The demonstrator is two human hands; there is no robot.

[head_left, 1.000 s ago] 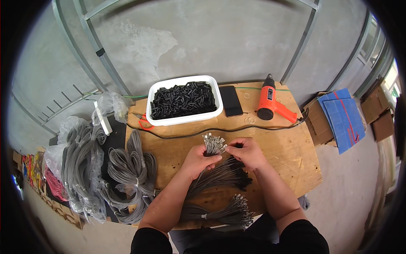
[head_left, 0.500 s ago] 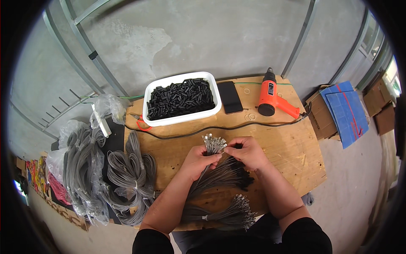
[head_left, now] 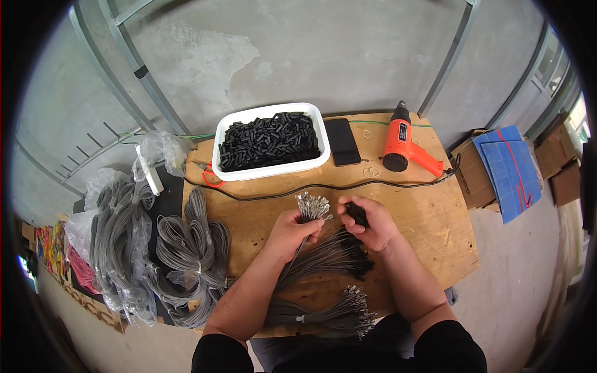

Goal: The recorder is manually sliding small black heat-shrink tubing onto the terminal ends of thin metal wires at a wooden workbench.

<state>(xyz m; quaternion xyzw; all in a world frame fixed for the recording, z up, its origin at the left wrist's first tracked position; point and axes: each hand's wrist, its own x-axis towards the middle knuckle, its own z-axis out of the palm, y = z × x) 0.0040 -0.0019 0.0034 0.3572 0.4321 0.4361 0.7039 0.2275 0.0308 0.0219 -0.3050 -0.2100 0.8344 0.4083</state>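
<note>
My left hand [head_left: 290, 234] is closed round a bundle of thin grey wires [head_left: 312, 205], its metal terminal ends fanned out above my thumb. Just right of them my right hand [head_left: 377, 226] has its fingers curled over a small clump of black sleeves [head_left: 357, 214]. The two hands are slightly apart. Beneath them lies a spread of grey wires with black sleeved ends [head_left: 356, 258]. Closer to me, a tied bundle of grey wires [head_left: 351, 311] shows bare metal terminals pointing right.
A white tub [head_left: 268, 173] full of short black sleeves stands at the back, beside a dark phone [head_left: 344, 142] and an orange heat gun [head_left: 398, 146]. A black cord [head_left: 273, 197] crosses the wooden table. Red-handled pliers [head_left: 212, 179] and coiled grey wires [head_left: 193, 248] lie left.
My right hand has drawn slightly away from the terminals and turned, so the black sleeves in it now show. My left hand still holds the wire bundle in nearly the same place.
</note>
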